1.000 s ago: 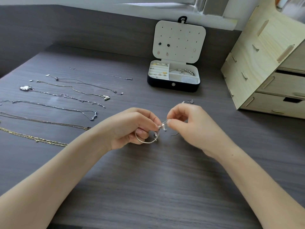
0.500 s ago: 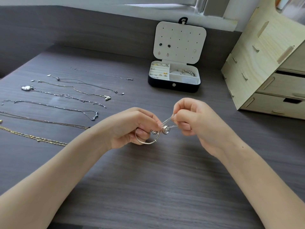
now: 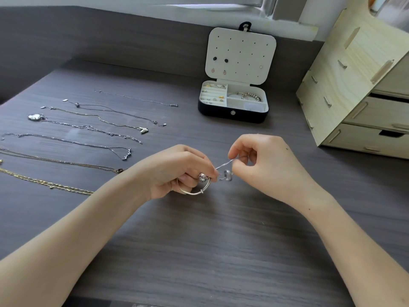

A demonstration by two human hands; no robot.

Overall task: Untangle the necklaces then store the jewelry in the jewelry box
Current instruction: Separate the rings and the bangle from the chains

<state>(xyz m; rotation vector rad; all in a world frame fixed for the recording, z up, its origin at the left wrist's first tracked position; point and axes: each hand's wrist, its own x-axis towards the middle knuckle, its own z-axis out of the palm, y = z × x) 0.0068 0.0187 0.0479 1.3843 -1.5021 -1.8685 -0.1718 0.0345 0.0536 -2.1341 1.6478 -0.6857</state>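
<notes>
Chain point(image 3: 223, 164) stretched between two grips

The left grip point(image 3: 177, 171) clutches the bangle point(image 3: 192, 192); the right grip point(image 3: 265, 165) pinches the chain, which slants up and right from the bangle. The open jewelry box point(image 3: 232, 117) sits well beyond both, nearer the right grip.

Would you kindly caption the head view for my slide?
Left hand holds a charm bangle, right hand pinches a thin chain on it; necklaces laid out left, jewelry box open behind.

The dark table point(image 3: 210, 251) bears necklaces point(image 3: 88, 127) in rows, an open jewelry box point(image 3: 232, 114) and wooden drawers point(image 3: 365, 111).
</notes>
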